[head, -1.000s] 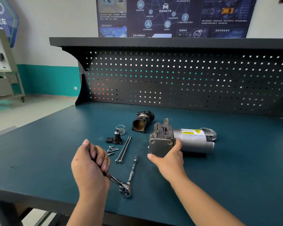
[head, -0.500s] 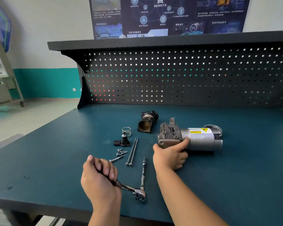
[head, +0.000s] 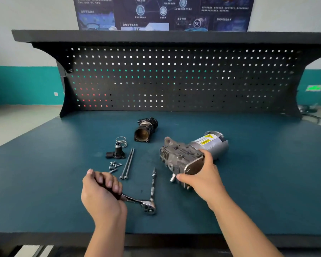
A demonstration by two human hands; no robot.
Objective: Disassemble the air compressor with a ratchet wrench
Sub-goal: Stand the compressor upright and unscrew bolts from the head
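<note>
Left hand (head: 102, 197) was fisted knuckles-up around the handle of the ratchet wrench (head: 135, 200), with four fingers curled over the top, the thumb on the far-left side and the forearm coming in from the bottom edge. The wrench head sat low at the near side of the workbench (head: 258, 182). The extension bar (head: 153, 182) ran from it straight away from the person. Couldn't tell whether the head touched the mat.

Right hand (head: 206, 180) gripped the near end of the air compressor (head: 180, 154). The thumb was stretched left under the flat plate (head: 193, 166) and the fingers were wrapped over its right edge, the wrist bent inward and the forearm angled in from lower right. The compressor lay diagonally at bench centre-right, with the finned casting towards the person and the motor can (head: 211, 143) pointing back-right. It was slightly blurred.

The wrench tip and compressor were apart, not engaged.

Loose parts sat left of the compressor:
- Two long bolts (head: 128, 163) lay side by side.
- Small screws (head: 114, 166) were clustered just left of the bolts.
- A black fitting (head: 116, 153) stood behind the screws, with a spring (head: 121, 140) just beyond it.
- A removed cylinder housing (head: 145, 129) lay further back, open bore facing the camera.

A pegboard (head: 174, 80) backed the bench, with a poster (head: 163, 12) above it.
</note>
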